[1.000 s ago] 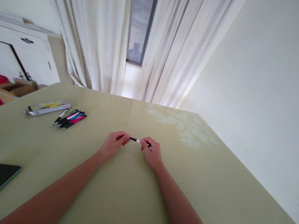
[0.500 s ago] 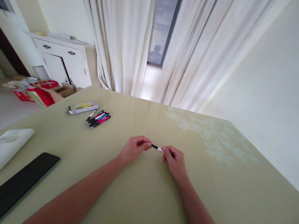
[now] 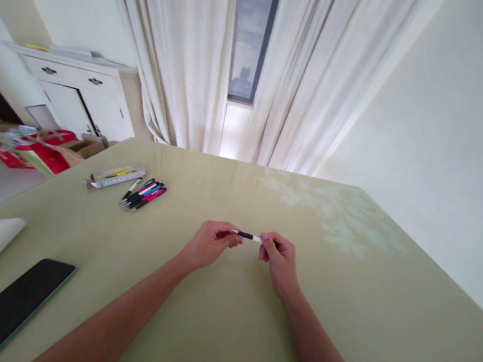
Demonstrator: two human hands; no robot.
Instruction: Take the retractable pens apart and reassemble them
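Ahead, pale curtains [image 3: 188, 63] hang beyond pen [image 3: 246, 235] and table [image 3: 221, 320].

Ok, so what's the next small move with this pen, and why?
Probably a gentle twist near the tip with the left hand, holding the right hand steady. The pen spans the gap between them, the left at its tip end and the right gripping its white barrel.

Left hand [image 3: 209, 244] and right hand [image 3: 281, 260] just apart, 2 pinch grips
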